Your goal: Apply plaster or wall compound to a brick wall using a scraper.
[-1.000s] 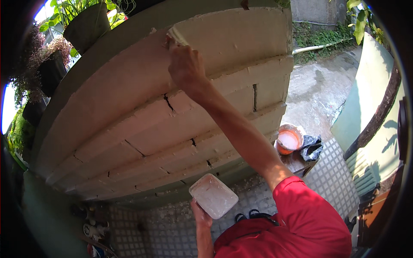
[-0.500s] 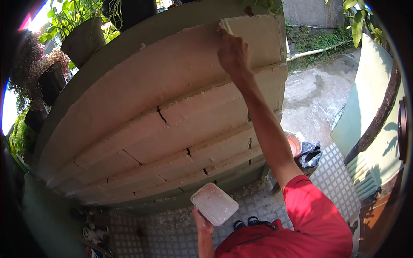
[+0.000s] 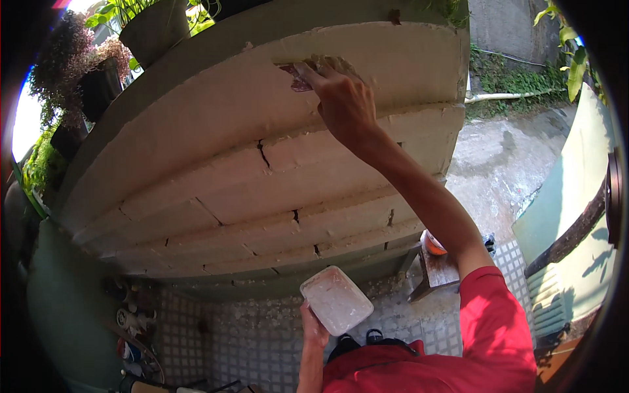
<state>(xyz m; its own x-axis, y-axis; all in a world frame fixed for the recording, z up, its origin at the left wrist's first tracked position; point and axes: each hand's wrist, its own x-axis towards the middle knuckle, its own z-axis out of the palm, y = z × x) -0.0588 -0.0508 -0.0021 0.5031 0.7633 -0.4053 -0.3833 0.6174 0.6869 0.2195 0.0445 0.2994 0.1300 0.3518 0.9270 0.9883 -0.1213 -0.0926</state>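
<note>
Against a pale plastered wall (image 3: 216, 177) outdoors, I see my right hand (image 3: 344, 98) raised high, fingers closed on a small flat scraper (image 3: 296, 77) whose blade lies on the wet filler near the wall's top edge. Lower down, my left hand (image 3: 313, 327) grips from beneath a shallow rectangular white tray (image 3: 335, 300), held level and apart from the wall; whitish paste covers its inside. Behind my right forearm, a round orange-and-white bowl (image 3: 432, 243) stands on a low wooden stool (image 3: 438, 275), mostly hidden, so I cannot tell what it holds. A dark cloth (image 3: 488, 243) lies just beside it.

Dark cracks and joints run across the wall between its block courses, and a green band caps it. On top stand potted plants, one in a dark green pot (image 3: 157, 29) with leaves spilling over. Below, the floor (image 3: 262, 334) is paved in small grey chequered tiles, giving way to bare concrete (image 3: 504, 170) at the right. A white pipe (image 3: 504, 97) runs along the far wall under greenery. Both my sleeves are red.
</note>
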